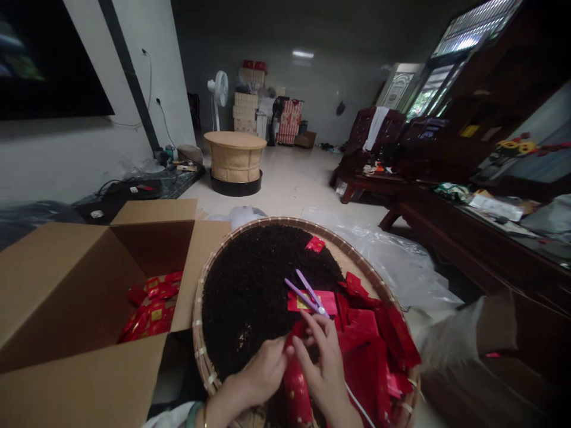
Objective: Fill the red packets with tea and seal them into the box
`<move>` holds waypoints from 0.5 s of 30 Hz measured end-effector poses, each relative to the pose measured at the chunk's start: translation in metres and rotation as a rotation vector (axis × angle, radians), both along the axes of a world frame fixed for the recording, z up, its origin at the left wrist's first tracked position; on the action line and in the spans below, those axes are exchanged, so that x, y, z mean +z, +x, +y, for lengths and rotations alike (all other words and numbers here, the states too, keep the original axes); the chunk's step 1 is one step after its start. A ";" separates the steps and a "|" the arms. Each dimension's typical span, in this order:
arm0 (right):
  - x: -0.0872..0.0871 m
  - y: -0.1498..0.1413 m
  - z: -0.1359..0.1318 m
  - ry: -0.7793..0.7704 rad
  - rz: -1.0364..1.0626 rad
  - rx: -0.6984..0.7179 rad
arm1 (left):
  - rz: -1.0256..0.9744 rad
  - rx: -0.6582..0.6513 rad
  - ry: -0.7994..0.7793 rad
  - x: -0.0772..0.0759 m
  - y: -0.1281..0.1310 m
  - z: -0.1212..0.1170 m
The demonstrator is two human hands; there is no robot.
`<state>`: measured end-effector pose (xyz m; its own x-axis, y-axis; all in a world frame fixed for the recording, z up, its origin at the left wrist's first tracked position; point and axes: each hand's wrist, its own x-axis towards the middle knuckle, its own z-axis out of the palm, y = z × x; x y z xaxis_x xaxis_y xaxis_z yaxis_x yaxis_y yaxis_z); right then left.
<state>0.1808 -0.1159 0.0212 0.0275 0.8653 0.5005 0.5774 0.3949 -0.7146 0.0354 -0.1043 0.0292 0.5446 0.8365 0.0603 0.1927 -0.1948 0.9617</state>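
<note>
My left hand (269, 367) closes its fingers on the side of a red packet (296, 386), which looks filled and rounded. From the other side my right hand (322, 359) pinches the top of the same packet, its other fingers partly spread. Just beyond my fingertips a purple clip (311, 295) with its arms apart lies on a flat red packet. Around my hands is a round woven tray (199, 309). Dark loose tea leaves (254, 279) cover its left and middle, and a heap of flat red packets (363, 351) covers its right side.
An open cardboard box (181, 306) at the left holds several red packets (154, 312). Clear plastic sheeting (383, 244) lies on the floor behind the tray. A round wicker table (235, 157) and a white fan (219, 92) stand farther back; dark wooden furniture (450, 226) lines the right.
</note>
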 end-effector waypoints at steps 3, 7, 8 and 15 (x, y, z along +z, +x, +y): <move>0.000 -0.001 0.014 0.128 -0.101 0.006 | -0.099 0.090 -0.125 -0.004 -0.006 0.009; -0.007 -0.007 0.029 0.272 -0.202 0.021 | -0.293 0.181 -0.242 -0.011 -0.008 0.017; -0.008 -0.010 0.032 0.299 -0.219 0.028 | -0.336 0.198 -0.285 -0.012 -0.008 0.018; -0.004 -0.017 0.037 0.286 -0.188 -0.048 | -0.413 0.243 -0.570 -0.012 -0.009 0.017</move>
<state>0.1635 -0.0792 0.0173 -0.0514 0.6894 0.7225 0.7112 0.5332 -0.4582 0.0264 -0.0875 0.0170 0.3674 0.8932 -0.2593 -0.2328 0.3583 0.9041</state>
